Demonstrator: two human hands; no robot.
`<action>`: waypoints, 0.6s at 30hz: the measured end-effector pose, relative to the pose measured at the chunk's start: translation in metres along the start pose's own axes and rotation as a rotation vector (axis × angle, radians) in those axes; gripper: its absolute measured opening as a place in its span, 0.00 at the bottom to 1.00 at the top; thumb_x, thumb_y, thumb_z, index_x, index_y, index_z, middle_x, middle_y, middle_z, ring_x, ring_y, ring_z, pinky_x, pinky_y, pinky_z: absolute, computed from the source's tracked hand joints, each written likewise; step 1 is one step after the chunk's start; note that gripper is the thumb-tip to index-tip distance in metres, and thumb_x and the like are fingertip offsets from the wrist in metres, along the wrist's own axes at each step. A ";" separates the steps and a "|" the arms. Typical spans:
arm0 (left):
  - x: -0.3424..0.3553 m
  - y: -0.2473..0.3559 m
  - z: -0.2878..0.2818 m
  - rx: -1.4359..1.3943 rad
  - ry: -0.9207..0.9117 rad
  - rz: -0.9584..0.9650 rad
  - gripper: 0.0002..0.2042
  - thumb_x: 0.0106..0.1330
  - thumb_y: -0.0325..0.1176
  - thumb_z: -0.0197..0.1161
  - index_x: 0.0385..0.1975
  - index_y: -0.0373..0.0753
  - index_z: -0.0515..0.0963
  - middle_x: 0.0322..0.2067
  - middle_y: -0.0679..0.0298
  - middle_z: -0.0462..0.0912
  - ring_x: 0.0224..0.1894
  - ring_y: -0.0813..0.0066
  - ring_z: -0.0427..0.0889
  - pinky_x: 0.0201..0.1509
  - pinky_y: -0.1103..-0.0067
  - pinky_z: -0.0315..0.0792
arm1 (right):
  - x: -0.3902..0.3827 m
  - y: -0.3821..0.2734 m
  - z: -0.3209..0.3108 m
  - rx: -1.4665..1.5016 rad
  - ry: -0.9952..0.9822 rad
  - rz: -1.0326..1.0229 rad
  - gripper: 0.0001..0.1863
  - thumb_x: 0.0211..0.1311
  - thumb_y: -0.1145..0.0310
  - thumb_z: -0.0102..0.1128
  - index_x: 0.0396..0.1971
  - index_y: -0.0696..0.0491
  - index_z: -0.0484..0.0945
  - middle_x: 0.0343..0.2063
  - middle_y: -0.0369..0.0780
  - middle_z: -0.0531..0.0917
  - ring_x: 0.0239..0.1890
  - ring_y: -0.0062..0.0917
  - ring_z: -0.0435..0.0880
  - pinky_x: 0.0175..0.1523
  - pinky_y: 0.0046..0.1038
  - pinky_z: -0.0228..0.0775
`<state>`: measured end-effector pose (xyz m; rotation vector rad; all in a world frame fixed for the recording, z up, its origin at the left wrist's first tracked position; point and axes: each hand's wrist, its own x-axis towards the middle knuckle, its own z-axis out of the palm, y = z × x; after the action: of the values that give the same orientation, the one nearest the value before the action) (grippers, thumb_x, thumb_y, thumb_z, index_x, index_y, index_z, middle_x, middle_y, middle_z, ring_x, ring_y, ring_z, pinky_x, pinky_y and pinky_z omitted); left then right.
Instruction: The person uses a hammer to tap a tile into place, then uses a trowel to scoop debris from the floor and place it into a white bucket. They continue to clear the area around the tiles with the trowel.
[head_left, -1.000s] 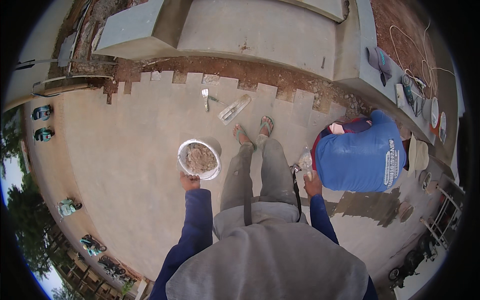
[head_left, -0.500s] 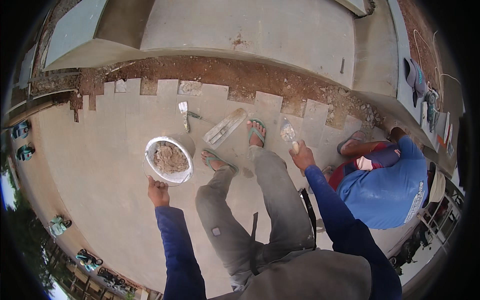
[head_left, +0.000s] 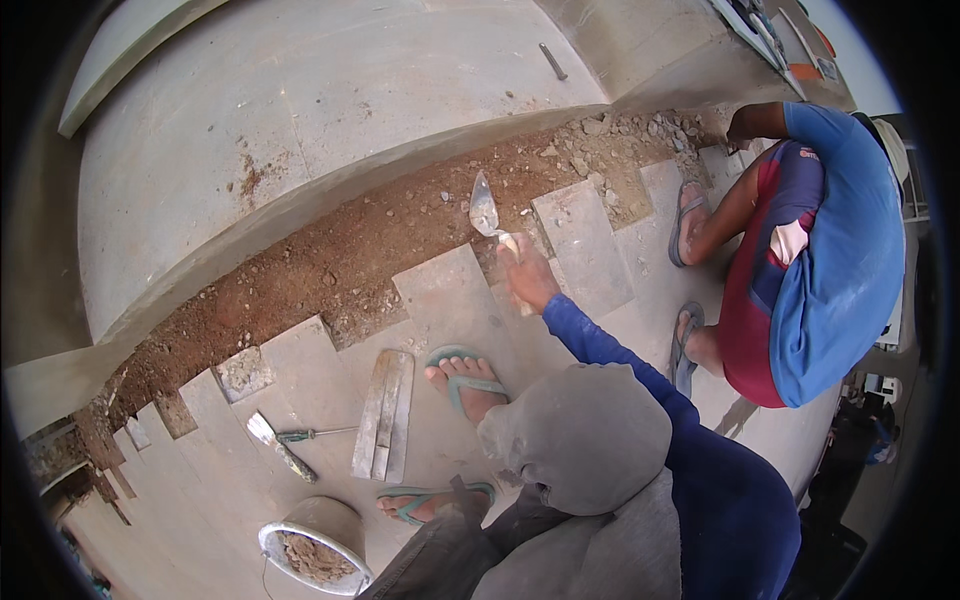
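Observation:
My right hand (head_left: 527, 274) is closed around the handle of a pointed trowel (head_left: 484, 212). Its blade is over the strip of bare soil beyond the stepped tile edge. My left hand is out of view. At the lower left stands a white bucket (head_left: 335, 518) holding a brown, mortar-like mix (head_left: 315, 555). Beyond it, a scraper (head_left: 281, 445) with a pale blade lies on the tiles beside a screwdriver (head_left: 315, 432). A long flat plastering float (head_left: 384, 415) rests near my sandalled feet.
A person in a blue shirt (head_left: 840, 250) crouches at the right. The soil strip (head_left: 340, 250) with rubble runs between the uneven tiles (head_left: 300, 360) and a raised concrete step (head_left: 330, 130). A metal rod (head_left: 552, 62) lies on the step.
My right hand has carried the trowel forward, over the soil. My left hand, earlier at the bucket's wire handle, has left the view. The view has turned, with the bucket now lower.

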<state>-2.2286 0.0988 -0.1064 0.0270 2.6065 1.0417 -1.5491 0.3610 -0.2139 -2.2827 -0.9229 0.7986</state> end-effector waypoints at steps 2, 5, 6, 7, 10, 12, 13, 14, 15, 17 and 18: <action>-0.011 0.004 0.009 0.147 -0.009 0.116 0.20 0.67 0.41 0.62 0.48 0.28 0.82 0.34 0.52 0.85 0.37 0.61 0.80 0.50 0.64 0.74 | 0.040 0.041 0.002 0.122 0.141 0.053 0.23 0.72 0.53 0.52 0.53 0.58 0.73 0.39 0.55 0.83 0.42 0.51 0.82 0.48 0.46 0.73; -0.025 0.023 0.005 0.341 0.022 0.310 0.20 0.67 0.41 0.63 0.49 0.28 0.82 0.34 0.52 0.85 0.37 0.61 0.80 0.49 0.64 0.74 | 0.070 0.031 0.009 0.337 0.150 0.283 0.22 0.73 0.54 0.53 0.57 0.54 0.70 0.29 0.44 0.81 0.19 0.29 0.81 0.19 0.37 0.72; -0.030 0.028 0.007 0.388 0.012 0.362 0.20 0.68 0.41 0.63 0.49 0.28 0.82 0.34 0.52 0.84 0.37 0.61 0.80 0.49 0.64 0.74 | 0.081 0.035 0.008 0.235 0.186 0.253 0.21 0.72 0.54 0.54 0.55 0.54 0.72 0.31 0.45 0.82 0.22 0.32 0.82 0.22 0.38 0.74; -0.035 0.035 0.007 0.425 0.000 0.412 0.20 0.68 0.41 0.63 0.49 0.28 0.82 0.34 0.52 0.84 0.37 0.61 0.80 0.48 0.65 0.74 | 0.092 0.041 0.009 0.129 0.224 0.224 0.21 0.72 0.54 0.54 0.54 0.55 0.73 0.33 0.47 0.83 0.24 0.36 0.84 0.26 0.40 0.76; -0.048 0.067 -0.003 0.464 0.037 0.592 0.20 0.68 0.42 0.63 0.49 0.29 0.82 0.34 0.51 0.84 0.37 0.60 0.80 0.48 0.65 0.74 | 0.075 -0.001 0.046 -0.124 0.250 0.022 0.23 0.69 0.52 0.55 0.50 0.58 0.76 0.43 0.54 0.85 0.42 0.50 0.86 0.48 0.47 0.78; -0.058 0.095 0.005 0.455 0.025 0.703 0.21 0.68 0.42 0.63 0.49 0.29 0.82 0.34 0.51 0.84 0.37 0.60 0.79 0.47 0.65 0.74 | 0.050 -0.036 0.069 -0.082 0.012 0.011 0.24 0.69 0.52 0.53 0.53 0.57 0.76 0.48 0.57 0.83 0.54 0.52 0.81 0.59 0.48 0.72; -0.062 0.111 0.013 0.438 -0.006 0.729 0.21 0.68 0.42 0.64 0.49 0.29 0.82 0.34 0.51 0.84 0.37 0.60 0.79 0.47 0.65 0.74 | 0.038 -0.046 0.089 -0.119 0.001 -0.010 0.24 0.68 0.53 0.54 0.52 0.57 0.77 0.47 0.57 0.83 0.53 0.53 0.81 0.59 0.50 0.72; -0.068 0.136 0.027 0.441 -0.008 0.713 0.21 0.71 0.44 0.62 0.47 0.29 0.82 0.35 0.50 0.84 0.38 0.58 0.80 0.44 0.66 0.74 | 0.023 -0.069 0.109 -0.093 -0.051 -0.003 0.23 0.68 0.53 0.54 0.53 0.55 0.77 0.47 0.57 0.83 0.53 0.54 0.81 0.60 0.50 0.71; -0.080 0.166 0.037 0.379 -0.046 0.764 0.20 0.72 0.44 0.60 0.47 0.29 0.82 0.37 0.49 0.84 0.39 0.57 0.80 0.44 0.67 0.75 | 0.002 -0.086 0.116 -0.112 -0.170 0.056 0.22 0.67 0.53 0.54 0.53 0.53 0.76 0.47 0.57 0.83 0.53 0.55 0.80 0.60 0.51 0.70; -0.046 0.188 0.031 0.232 -0.169 1.141 0.18 0.73 0.41 0.59 0.46 0.29 0.82 0.42 0.48 0.83 0.42 0.56 0.81 0.45 0.66 0.76 | -0.004 -0.092 0.126 -0.091 -0.263 -0.038 0.22 0.68 0.54 0.54 0.54 0.52 0.76 0.46 0.59 0.83 0.53 0.56 0.80 0.60 0.51 0.70; -0.076 0.215 0.038 0.332 -0.123 1.037 0.17 0.73 0.40 0.59 0.46 0.29 0.82 0.45 0.48 0.83 0.46 0.56 0.81 0.48 0.66 0.77 | -0.012 -0.098 0.111 -0.090 -0.239 -0.027 0.22 0.68 0.54 0.54 0.54 0.52 0.76 0.46 0.59 0.83 0.53 0.56 0.80 0.59 0.51 0.71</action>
<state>-2.1677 0.2714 0.0352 1.5798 2.5689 0.7766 -1.6743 0.4414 -0.2197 -2.2793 -1.1142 1.0545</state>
